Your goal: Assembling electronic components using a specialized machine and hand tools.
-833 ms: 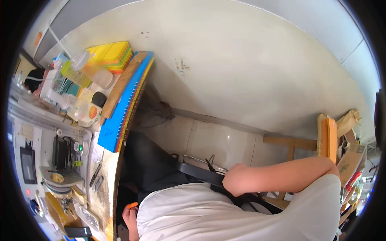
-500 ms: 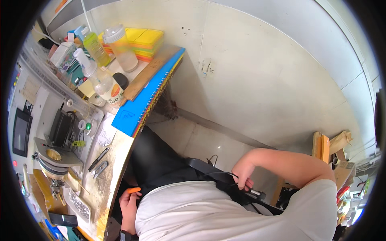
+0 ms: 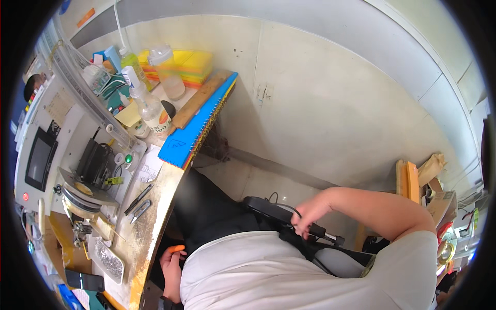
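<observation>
My right hand is closed around a thin black cable, above a black padded armrest. Beside its fingers, a black and silver rod-like part sticks out to the right. Low by the bench edge, my left hand rests against my side with loosely bent fingers. An orange cover, which looks like a finger cot, sits on one stretched finger. Nothing else shows in that hand, though its palm side is hidden.
To the left, the worn bench bears snips, a blue notebook, a spray bottle and a white tray of small metal bits. A machine with a screen stands behind. Cartons are stacked at right.
The view has turned slightly, so the bench sits further right in the picture. My right hand has shifted a little left along the armrest, still with the cable. The left hand stays by the bench.
</observation>
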Action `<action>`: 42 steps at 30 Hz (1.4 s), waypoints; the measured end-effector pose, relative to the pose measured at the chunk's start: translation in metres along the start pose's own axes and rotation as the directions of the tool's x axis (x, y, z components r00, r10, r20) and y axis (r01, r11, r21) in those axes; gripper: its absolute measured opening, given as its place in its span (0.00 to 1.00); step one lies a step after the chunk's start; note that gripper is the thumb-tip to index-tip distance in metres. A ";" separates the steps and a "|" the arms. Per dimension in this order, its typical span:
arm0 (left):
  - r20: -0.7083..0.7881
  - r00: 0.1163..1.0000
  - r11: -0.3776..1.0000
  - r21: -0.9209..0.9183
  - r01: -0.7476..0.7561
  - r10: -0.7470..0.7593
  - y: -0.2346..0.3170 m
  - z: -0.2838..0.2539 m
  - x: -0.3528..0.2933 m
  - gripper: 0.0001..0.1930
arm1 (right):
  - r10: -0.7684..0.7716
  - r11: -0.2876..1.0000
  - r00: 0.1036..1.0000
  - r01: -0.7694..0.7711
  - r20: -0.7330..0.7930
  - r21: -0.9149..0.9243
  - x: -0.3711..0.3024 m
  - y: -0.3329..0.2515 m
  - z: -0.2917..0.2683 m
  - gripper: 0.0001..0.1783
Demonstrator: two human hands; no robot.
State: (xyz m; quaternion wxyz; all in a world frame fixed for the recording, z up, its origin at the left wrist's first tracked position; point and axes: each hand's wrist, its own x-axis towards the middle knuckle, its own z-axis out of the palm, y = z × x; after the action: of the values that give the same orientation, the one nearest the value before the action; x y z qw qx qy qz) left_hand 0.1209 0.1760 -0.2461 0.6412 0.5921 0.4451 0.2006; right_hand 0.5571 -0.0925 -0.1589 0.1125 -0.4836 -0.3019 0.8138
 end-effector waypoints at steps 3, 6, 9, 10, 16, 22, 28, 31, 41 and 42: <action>-0.011 1.000 1.000 0.016 -0.019 0.019 0.003 -0.003 -0.011 0.10 | 0.024 0.992 0.955 0.015 -0.297 0.128 0.007 0.000 -0.011 0.10; -0.054 0.998 0.999 0.028 -0.039 0.040 -0.002 -0.015 -0.024 0.10 | -0.062 0.972 0.998 0.067 -0.031 0.227 -0.002 -0.001 -0.019 0.16; -0.096 0.995 0.999 0.031 -0.039 0.042 -0.003 -0.023 -0.039 0.10 | -0.135 0.950 0.978 0.083 0.158 0.300 -0.016 0.005 -0.032 0.17; -0.115 0.993 1.000 0.006 -0.002 0.003 0.000 -0.023 -0.045 0.10 | -0.169 0.959 0.982 0.144 0.084 0.246 -0.022 0.004 -0.035 0.18; -0.016 0.997 0.990 0.125 -0.071 0.073 0.029 -0.008 -0.043 0.10 | -0.145 0.983 0.987 0.135 0.070 0.127 -0.034 -0.034 -0.030 0.17; 0.248 0.922 0.868 0.333 -0.369 0.297 0.100 0.051 -0.031 0.09 | -0.164 0.956 0.973 0.197 -0.162 0.219 -0.022 -0.046 -0.032 0.17; 0.651 0.701 0.691 0.364 -0.625 0.292 0.153 0.125 -0.015 0.13 | -0.153 0.986 0.983 0.158 -0.101 0.046 -0.029 -0.063 -0.025 0.18; 0.696 0.632 0.640 0.321 -0.698 0.341 0.170 0.175 -0.008 0.23 | -0.128 0.991 0.992 0.128 -0.005 -0.027 -0.031 -0.069 -0.026 0.18; 0.879 0.477 0.913 0.217 -0.345 -0.029 0.118 0.242 0.026 0.11 | -0.216 0.975 0.976 0.215 0.013 0.054 -0.039 -0.039 -0.050 0.20; 0.867 0.499 0.889 0.230 -0.395 -0.003 0.117 0.239 0.029 0.10 | -0.205 0.978 0.976 0.201 -0.069 -0.058 -0.039 -0.040 -0.052 0.19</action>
State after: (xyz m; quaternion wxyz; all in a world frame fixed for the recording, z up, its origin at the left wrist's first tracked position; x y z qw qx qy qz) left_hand 0.3606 0.0860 -0.1692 0.6118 0.7786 0.0342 -0.1356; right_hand 0.6167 -0.0593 -0.1246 0.1941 -0.4830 -0.3658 0.7715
